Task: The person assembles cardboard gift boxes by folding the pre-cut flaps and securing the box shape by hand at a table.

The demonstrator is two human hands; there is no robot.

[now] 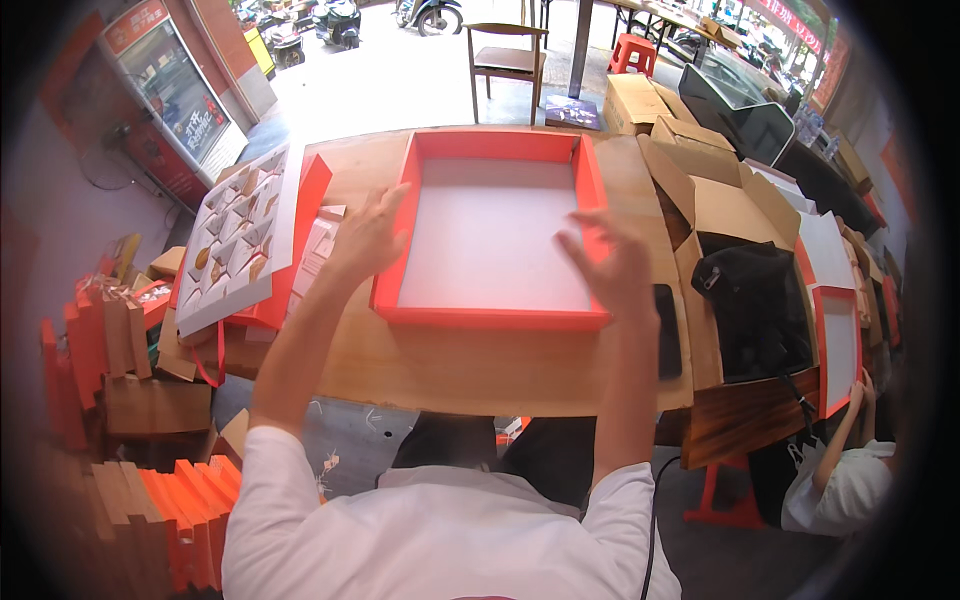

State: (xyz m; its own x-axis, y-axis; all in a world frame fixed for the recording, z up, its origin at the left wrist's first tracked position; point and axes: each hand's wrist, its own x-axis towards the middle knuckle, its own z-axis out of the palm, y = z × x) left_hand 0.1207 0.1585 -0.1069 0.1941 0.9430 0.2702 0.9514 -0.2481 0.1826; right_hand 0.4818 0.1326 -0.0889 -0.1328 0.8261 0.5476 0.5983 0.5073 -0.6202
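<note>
A shallow box with red-orange walls (455,318) and a white inside lies on the wooden table in front of me, with nothing in it. My left hand (372,236) is at the box's left wall, fingers stretched out and thumb apart, seemingly touching the wall's outer side. Over the right wall is my right hand (612,262), slightly blurred, its thumb and fingers spread; whether it touches the wall I cannot tell. Left of my left forearm, a white divided tray (228,250) with small items in its compartments rests tilted on red-orange box pieces (313,190).
A dark phone-like slab (667,330) lies on the table (500,390) at right. Beside it an open carton (705,345) holds a black bag (750,300). Folded red-orange boxes (190,500) are stacked low at left. At far right another person's hands (858,400) touch a similar box (838,350).
</note>
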